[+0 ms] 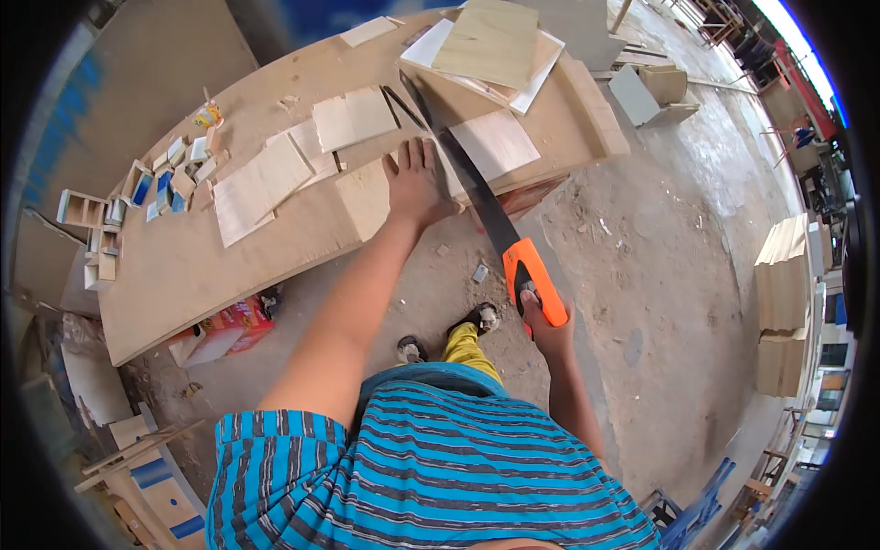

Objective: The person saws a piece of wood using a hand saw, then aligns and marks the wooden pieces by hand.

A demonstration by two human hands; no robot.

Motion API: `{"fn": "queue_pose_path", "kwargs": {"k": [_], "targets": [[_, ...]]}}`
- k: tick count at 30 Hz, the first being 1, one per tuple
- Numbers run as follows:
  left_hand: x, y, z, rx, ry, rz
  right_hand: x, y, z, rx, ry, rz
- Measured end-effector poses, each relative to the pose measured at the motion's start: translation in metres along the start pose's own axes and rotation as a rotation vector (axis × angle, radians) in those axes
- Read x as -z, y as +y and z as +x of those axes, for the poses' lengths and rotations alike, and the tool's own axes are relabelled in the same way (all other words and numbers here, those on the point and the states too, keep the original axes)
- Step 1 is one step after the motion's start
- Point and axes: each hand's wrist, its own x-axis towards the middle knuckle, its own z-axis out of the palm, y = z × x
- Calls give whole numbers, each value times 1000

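My left hand lies flat on a thin plywood piece at the near edge of the workbench, fingers stretched out. In my right hand is a handsaw, gripped by its orange handle. Its dark blade slants up and left over the bench edge, just right of my left hand. Right of the blade lies another pale plywood piece. Whether the teeth are in the wood, I cannot tell. Beyond my fingers, dark narrow strips lie beside a square plywood panel.
More plywood sheets lie on the bench, with small wood offcuts at its left end. Stacked boards occupy the far right corner. Below stands a red box. A pile of panels stands at right.
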Motion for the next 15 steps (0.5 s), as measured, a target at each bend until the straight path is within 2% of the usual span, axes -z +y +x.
{"fn": "queue_pose_path", "kwargs": {"k": [3, 8, 11, 14, 15], "targets": [[-3, -1, -1, -3, 12, -5, -3, -6, -24, 105, -20, -241], [-6, -2, 2, -13, 37, -21, 11, -3, -51, 144, -56, -407], [-9, -4, 2, -20, 46, -16, 3, -13, -29, 60, -54, -347], [-10, -5, 1, -19, 46, -23, -15, -25, -11, 153, -51, -214], [-10, -5, 2, -22, 45, -25, -14, -21, -14, 155, -53, -254]]}}
